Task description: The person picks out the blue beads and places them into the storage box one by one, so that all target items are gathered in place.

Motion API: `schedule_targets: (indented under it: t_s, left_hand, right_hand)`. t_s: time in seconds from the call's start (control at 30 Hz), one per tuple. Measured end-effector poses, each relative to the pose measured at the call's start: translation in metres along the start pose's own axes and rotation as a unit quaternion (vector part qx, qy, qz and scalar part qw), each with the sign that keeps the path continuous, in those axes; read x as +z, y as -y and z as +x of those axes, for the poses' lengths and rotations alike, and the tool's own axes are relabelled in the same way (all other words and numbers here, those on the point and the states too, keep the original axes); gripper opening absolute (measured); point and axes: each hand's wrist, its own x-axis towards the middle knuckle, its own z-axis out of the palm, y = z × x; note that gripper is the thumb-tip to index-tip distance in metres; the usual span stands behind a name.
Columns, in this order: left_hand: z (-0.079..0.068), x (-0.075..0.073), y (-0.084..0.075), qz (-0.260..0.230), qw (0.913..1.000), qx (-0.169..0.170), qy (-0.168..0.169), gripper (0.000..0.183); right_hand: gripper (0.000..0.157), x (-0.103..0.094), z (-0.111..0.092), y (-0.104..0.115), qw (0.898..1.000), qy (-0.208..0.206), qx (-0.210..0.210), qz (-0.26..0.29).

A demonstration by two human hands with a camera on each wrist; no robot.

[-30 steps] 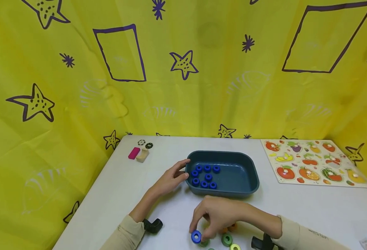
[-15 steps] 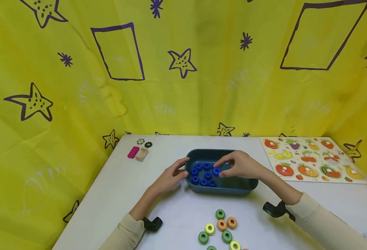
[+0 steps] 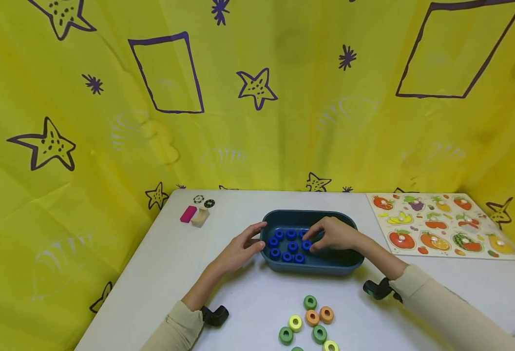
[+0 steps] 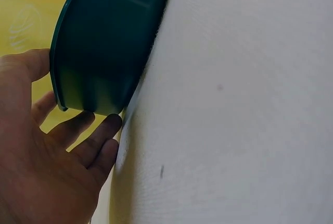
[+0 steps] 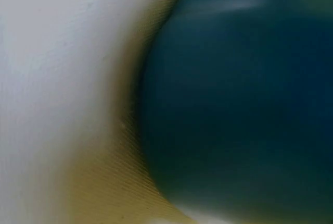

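Observation:
A dark teal tray (image 3: 336, 267) stands on the white table, with several blue rings (image 3: 291, 234) grouped in its left half. My left hand (image 3: 239, 251) steadies the tray's left end from outside. Its fingers are spread, and in the left wrist view their fingertips (image 4: 112, 122) touch the end wall. Over the tray, my right hand (image 3: 333, 235) pinches a blue ring (image 3: 307, 245) between thumb and index finger, low inside the tray beside the other rings. In the right wrist view the tray's outer wall (image 5: 234, 104) fills most of the picture, and the hand is out of sight.
Green, orange and yellow rings (image 3: 312, 318) lie loose in front of the tray. A fruit puzzle board (image 3: 441, 234) lies at the right. Back left are a pink block (image 3: 188, 214), a wooden piece (image 3: 200, 217) and two round discs (image 3: 209, 203). A yellow curtain (image 3: 257, 146) hangs behind.
My right hand has carried a blue ring from the loose rings in front into the tray, then shifted it slightly towards me. My left hand has stayed at the tray's end.

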Motion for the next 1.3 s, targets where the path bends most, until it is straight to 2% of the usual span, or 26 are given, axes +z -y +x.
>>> schedule_targets:
  t_s: [0.17,0.3,0.47,0.6,0.67,0.73,0.87,0.97,1.1,1.23,1.3]
  left_hand:
    - [0.0,0.0,0.0,-0.003,1.0,0.004,0.003,0.055]
    - [0.001,0.0,0.001,-0.002,1.0,0.004,0.002,0.055]
    - [0.001,0.0,0.002,-0.005,1.0,0.005,0.001,0.054]
    - [0.001,0.0,0.002,-0.005,1.0,0.002,0.002,0.054]
    - [0.001,0.0,0.001,-0.003,1.0,0.0,0.002,0.055]
    - [0.001,0.0,0.001,-0.002,1.0,0.0,0.001,0.055]
    - [0.001,0.0,0.001,-0.001,1.0,0.007,-0.002,0.055]
    - [0.001,0.0,0.001,-0.003,0.9999,0.01,-0.002,0.055]
    - [0.001,0.0,0.001,-0.004,1.0,0.006,0.001,0.055]
    - [0.001,0.0,0.002,-0.004,1.0,0.004,0.001,0.055]
    - [0.001,-0.001,0.003,-0.006,1.0,0.005,0.001,0.055]
  right_hand:
    - [0.025,0.002,0.002,0.002,0.999,0.027,0.023,0.025]
    - [0.026,0.001,0.001,0.005,0.999,0.028,0.028,0.022]
    - [0.027,-0.005,-0.005,0.017,1.0,-0.006,0.006,-0.006]
    - [0.025,-0.006,-0.02,0.05,0.999,-0.018,-0.037,0.004]
    - [0.025,0.001,-0.03,0.072,0.997,0.001,-0.074,0.02]
    - [0.026,0.014,-0.04,0.092,0.992,0.038,-0.116,0.043]
    - [0.027,0.046,-0.054,0.118,0.969,0.132,-0.188,0.089]
    - [0.026,0.07,-0.06,0.124,0.954,0.175,-0.227,0.092]
    - [0.025,0.093,-0.064,0.122,0.946,0.19,-0.25,0.084]
    - [0.022,0.105,-0.065,0.12,0.945,0.204,-0.236,0.097]
    - [0.021,0.108,-0.066,0.12,0.948,0.211,-0.22,0.092]
